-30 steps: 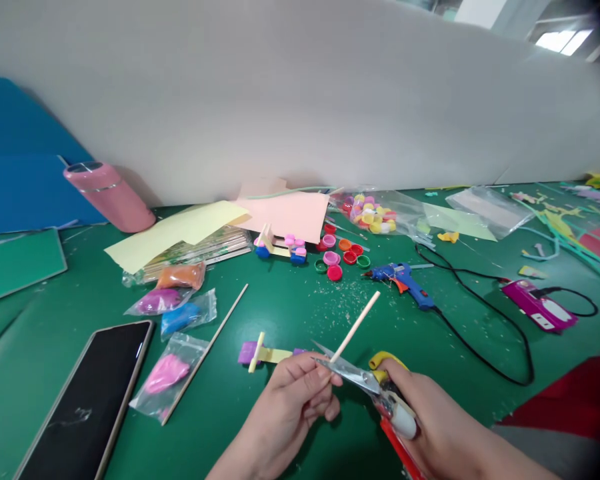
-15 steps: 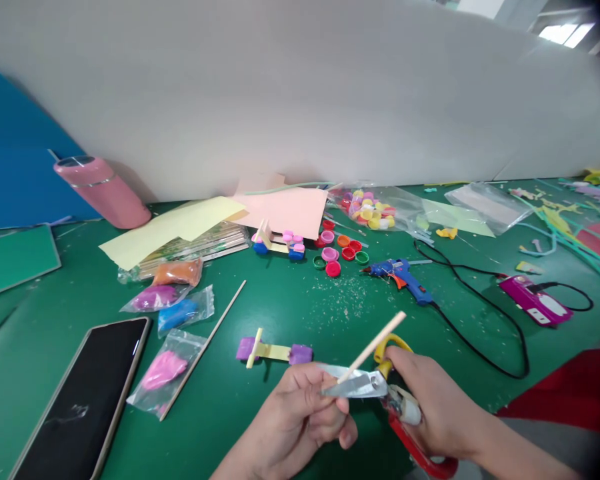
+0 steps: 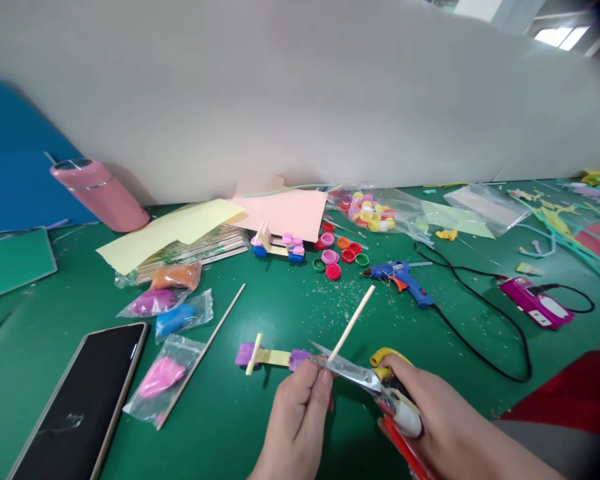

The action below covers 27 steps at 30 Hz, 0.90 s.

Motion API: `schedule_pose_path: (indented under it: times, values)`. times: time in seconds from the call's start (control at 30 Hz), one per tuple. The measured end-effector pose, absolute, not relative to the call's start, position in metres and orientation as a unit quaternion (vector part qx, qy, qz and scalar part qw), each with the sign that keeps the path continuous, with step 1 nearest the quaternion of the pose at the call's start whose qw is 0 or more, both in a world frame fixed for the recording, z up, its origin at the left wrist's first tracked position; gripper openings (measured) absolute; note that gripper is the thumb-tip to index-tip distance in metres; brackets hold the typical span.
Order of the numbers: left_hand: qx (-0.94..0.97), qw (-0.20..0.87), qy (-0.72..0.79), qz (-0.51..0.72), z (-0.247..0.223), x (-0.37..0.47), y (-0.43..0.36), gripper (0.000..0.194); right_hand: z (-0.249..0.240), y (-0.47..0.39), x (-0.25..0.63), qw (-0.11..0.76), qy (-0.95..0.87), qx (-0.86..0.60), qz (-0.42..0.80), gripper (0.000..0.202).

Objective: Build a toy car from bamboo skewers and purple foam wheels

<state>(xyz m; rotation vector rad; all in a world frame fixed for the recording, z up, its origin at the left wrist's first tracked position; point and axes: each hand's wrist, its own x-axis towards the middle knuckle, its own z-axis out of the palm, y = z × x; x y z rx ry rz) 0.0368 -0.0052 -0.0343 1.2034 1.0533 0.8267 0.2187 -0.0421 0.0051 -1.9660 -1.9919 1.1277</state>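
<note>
A big white wall (image 3: 290,100) stands at the back, and in front of it I see a wide green table (image 3: 215,407). A black phone (image 3: 80,400) lies flat on the table, off to the person's left. The person's right hand (image 3: 430,413) is wrapped around the handles of a pair of scissors (image 3: 359,376). The left hand (image 3: 300,413) is closed too, with its thumb and finger pinching the low part of a pale wooden stick (image 3: 353,324). The left hand is the one nearer to the stick. A blue glue gun (image 3: 404,277) lies past the right hand, not touching it. The stick is right in front of the person, over the table, and it pokes up out of the pinch, leaning away and to the right. The scissor blades are a bit apart and point to the left, so they go across the stick and not along it. The stick is between them, just above the left fingertips (image 3: 325,379). Just past the left hand sits a small yellow strip (image 3: 274,358) with purple ends, and farther back lie some tiny round caps (image 3: 333,271).
</note>
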Motion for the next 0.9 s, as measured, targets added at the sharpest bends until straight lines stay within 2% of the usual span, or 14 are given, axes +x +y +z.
schedule_pose_path:
  times: [0.2,0.37,0.57,0.77,0.9]
  values:
    - [0.296,0.811,0.324,0.387,-0.032,0.038,0.000,0.027,0.005,-0.044,0.219,0.079,-0.656,-0.648,0.379,0.030]
    - [0.216,0.872,0.253,0.358,-0.031,0.037,0.003,0.020,-0.001,-0.045,0.221,0.093,-0.668,-0.640,0.368,0.030]
    - [0.207,0.882,0.247,0.343,-0.032,0.035,0.003,0.020,0.000,-0.045,0.221,0.065,-0.666,-0.633,0.389,0.031]
    - [0.258,0.834,0.311,0.376,-0.036,0.040,0.000,0.024,-0.009,-0.046,0.221,0.080,-0.664,-0.635,0.388,0.016]
    - [0.298,0.786,0.357,0.408,-0.040,0.043,-0.002,0.027,-0.008,-0.045,0.220,0.078,-0.658,-0.646,0.377,0.023]
